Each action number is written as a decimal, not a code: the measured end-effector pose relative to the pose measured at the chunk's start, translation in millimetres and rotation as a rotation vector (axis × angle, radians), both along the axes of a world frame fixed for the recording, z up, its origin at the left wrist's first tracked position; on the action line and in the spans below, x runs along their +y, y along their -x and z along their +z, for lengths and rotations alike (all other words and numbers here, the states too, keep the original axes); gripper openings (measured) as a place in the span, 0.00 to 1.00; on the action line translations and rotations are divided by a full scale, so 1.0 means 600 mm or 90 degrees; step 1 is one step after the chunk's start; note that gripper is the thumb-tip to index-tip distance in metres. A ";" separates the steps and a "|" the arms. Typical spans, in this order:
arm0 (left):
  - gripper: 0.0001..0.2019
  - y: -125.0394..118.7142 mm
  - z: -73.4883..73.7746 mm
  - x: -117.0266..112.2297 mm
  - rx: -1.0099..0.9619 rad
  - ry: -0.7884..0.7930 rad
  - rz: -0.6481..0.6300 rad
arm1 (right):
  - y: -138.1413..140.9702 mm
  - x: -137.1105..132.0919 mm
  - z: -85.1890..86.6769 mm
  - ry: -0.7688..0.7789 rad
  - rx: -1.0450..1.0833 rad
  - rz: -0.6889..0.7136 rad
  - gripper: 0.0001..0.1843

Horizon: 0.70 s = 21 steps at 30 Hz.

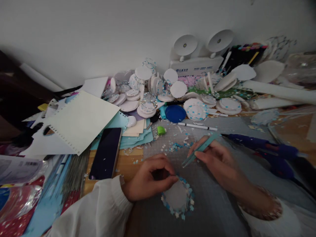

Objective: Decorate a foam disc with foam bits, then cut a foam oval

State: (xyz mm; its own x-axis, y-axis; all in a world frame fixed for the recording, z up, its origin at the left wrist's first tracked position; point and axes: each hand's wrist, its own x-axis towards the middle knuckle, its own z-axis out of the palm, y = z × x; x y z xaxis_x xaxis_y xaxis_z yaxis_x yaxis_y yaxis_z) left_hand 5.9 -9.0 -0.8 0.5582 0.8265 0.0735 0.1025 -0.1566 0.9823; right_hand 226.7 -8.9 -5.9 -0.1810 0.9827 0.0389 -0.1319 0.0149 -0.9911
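A round piece trimmed with small blue and white paper stars (176,197) lies on the grey cutting mat in front of me; its middle is pale. My left hand (155,177) is closed in a pinch at the upper left edge of this piece, and its fingers cover part of the rim. Teal tweezers (201,148) are gripped in my right hand (217,158), up and to the right of the piece. The tips point down and left over the mat, apart from the piece. Loose paper stars (176,146) lie scattered beyond both hands.
A dark blue glue gun (266,144) lies at the right. On the left are a phone (105,153), cream paper sheets (85,118) and thin wires (76,174). A blue lid (175,113), a pen (197,126) and piled white discs (144,105) line the back.
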 end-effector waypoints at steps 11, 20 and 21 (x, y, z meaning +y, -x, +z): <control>0.09 0.005 0.009 0.003 -0.032 0.014 -0.011 | -0.005 0.002 -0.002 0.067 0.044 0.175 0.05; 0.11 0.006 0.016 0.009 -0.075 0.117 0.043 | 0.003 0.003 0.018 -0.080 -0.039 0.001 0.04; 0.10 0.005 0.014 0.009 -0.095 0.123 0.043 | 0.004 0.003 0.017 -0.100 -0.044 0.012 0.05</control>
